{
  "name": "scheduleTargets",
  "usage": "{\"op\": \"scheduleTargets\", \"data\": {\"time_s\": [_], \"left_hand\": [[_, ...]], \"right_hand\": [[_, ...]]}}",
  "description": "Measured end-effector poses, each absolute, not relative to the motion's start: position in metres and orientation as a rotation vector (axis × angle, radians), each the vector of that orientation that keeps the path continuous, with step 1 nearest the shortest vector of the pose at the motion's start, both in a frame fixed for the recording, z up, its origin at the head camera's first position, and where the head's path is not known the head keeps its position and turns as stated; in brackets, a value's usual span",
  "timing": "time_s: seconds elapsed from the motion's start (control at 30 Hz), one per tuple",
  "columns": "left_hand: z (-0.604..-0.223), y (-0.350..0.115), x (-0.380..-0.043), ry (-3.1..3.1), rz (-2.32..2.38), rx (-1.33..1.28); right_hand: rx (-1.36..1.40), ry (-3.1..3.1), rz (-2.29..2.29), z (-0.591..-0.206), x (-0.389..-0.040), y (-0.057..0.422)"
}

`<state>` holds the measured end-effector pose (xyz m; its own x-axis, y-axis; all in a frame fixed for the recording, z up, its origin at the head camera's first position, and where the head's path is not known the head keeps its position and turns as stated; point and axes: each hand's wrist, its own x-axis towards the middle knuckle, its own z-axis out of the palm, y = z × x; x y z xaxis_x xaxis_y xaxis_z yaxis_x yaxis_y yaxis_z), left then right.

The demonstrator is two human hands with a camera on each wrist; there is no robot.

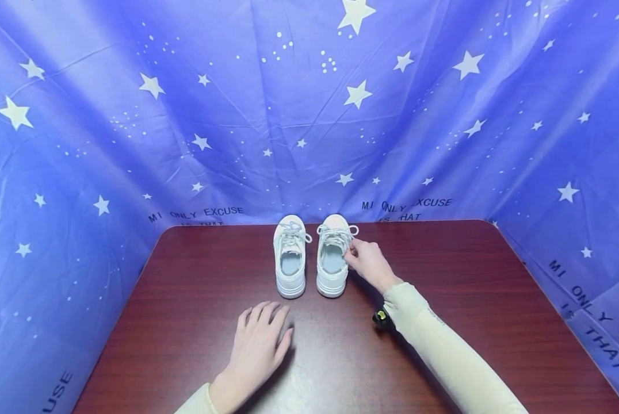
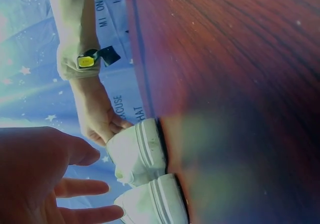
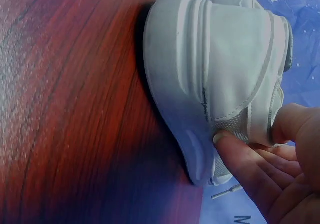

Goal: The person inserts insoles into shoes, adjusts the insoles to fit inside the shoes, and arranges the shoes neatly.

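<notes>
Two white lace-up sneakers stand side by side near the table's far edge, toes away from me. My right hand (image 1: pixel 370 263) pinches the outer side of the right sneaker (image 1: pixel 332 282) by its opening. In the right wrist view, one fingertip (image 3: pixel 222 136) presses the mesh panel, while another digit bends over the collar. The left sneaker (image 1: pixel 291 283) has no hand on it; its lace is tied in a bow. Nearer to me, my left hand (image 1: pixel 258 342) is held palm down with fingers spread and relaxed, just short of the left sneaker's heel, holding nothing.
The dark red wood-grain table (image 1: pixel 206 276) has rounded far corners. Blue cloth (image 1: pixel 299 103) printed with white stars and black lettering hangs behind it and along both sides. A black strap with a yellow piece (image 1: pixel 381 317) is worn at the right wrist.
</notes>
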<state>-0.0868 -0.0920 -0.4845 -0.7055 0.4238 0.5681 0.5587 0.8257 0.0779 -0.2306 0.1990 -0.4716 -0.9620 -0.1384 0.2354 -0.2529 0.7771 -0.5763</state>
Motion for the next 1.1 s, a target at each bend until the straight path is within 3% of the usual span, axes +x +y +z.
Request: {"op": "scheduleTargets", "data": {"time_s": [0.43,1.1], "left_hand": [[-0.486,-0.095,-0.084,-2.515,-0.324,-0.705],[-0.491,-0.1,-0.084,-2.55,-0.289,-0.672]], "right_hand": [[0.446,-2.754,0.904,-0.474,-0.229,0.185],[0.332,-2.735,0.976,-0.473,-0.229,0.166]]}}
